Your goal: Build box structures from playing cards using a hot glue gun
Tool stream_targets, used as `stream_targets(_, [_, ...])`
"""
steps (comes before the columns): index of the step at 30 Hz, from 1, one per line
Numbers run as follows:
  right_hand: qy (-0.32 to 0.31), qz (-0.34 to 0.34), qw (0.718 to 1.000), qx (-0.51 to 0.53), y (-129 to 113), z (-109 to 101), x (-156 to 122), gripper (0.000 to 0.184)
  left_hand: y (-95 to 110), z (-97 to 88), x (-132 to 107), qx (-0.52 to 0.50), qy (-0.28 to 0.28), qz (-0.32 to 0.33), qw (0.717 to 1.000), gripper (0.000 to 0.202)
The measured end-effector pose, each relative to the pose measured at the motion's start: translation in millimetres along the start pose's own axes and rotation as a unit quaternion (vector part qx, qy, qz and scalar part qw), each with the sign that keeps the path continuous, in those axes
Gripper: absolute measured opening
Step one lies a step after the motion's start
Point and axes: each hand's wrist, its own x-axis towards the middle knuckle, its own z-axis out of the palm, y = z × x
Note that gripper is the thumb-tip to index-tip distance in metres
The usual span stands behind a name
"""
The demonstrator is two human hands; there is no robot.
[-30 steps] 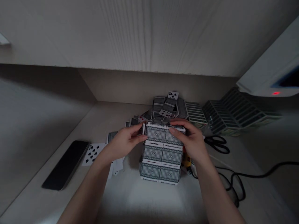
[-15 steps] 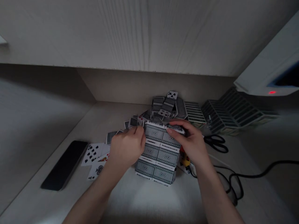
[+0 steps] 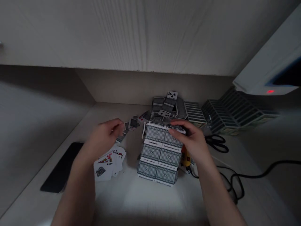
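Observation:
A block built from playing cards [image 3: 151,152] stands upright on the desk, its patterned backs facing me in stacked rows. My right hand [image 3: 191,138] grips its upper right corner, thumb on the front face and fingers over the top. Away to the left of the block is my left hand [image 3: 105,133], slightly blurred, with fingers curled in and no object visible in them. Below that hand lies a spread of face-up playing cards [image 3: 103,172], an ace of spades among them. Loose cards [image 3: 133,122] lie scattered behind, mostly backs up.
A black phone [image 3: 60,169] lies at the left. Behind the block is a heap of cards [image 3: 168,106]; folded card structures [image 3: 223,114] stand at the back right. Scissors [image 3: 217,143], a yellow object [image 3: 185,158] and a black cable [image 3: 258,177] lie to the right. A cabinet panel [image 3: 141,37] overhangs the desk.
My left hand has let go of the block's upper left edge and moved left, above the face-up cards. My right hand keeps its hold on the upper right corner.

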Motion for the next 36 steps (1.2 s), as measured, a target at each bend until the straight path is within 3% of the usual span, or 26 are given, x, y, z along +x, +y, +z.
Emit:
stream_targets(3, [-0.006,0.011,1.0,0.013,1.3,-1.3,0.7,0.019,-17.0,-5.8,1.9,0.082,0.022,-0.002,0.996,0.031])
stream_targets(5, [-0.009,0.02,0.999,0.023,2.5,-1.8,1.0,0.019,-14.2,-3.8,2.5,0.046,0.029,0.003,0.999,0.039])
stream_targets(8, [-0.011,0.031,0.999,0.031,4.0,-2.6,1.7,0.02,5.6,8.7,3.0,-0.142,-0.014,-0.028,0.989,0.042])
stream_targets(10, [-0.016,0.036,0.999,0.033,4.8,-3.1,2.4,0.02,19.4,21.1,3.3,-0.289,-0.088,-0.025,0.953,0.048])
stream_targets(12, [-0.016,0.038,0.999,0.035,5.7,-3.3,2.8,0.021,28.2,33.4,3.8,-0.365,-0.122,-0.031,0.923,0.049])
stream_targets(14, [-0.012,0.037,0.999,0.038,6.7,-3.1,2.8,0.021,31.6,42.8,4.3,-0.393,-0.118,-0.025,0.912,0.048])
stream_targets(24, [0.0,0.02,0.999,0.042,4.9,1.0,0.5,0.016,34.4,57.2,1.2,-0.36,-0.022,-0.036,0.932,0.044])
stream_targets(36, [-0.016,-0.049,0.998,-0.034,-12.2,5.1,-8.9,0.011,36.7,47.0,-5.4,-0.225,0.038,-0.022,0.973,0.034])
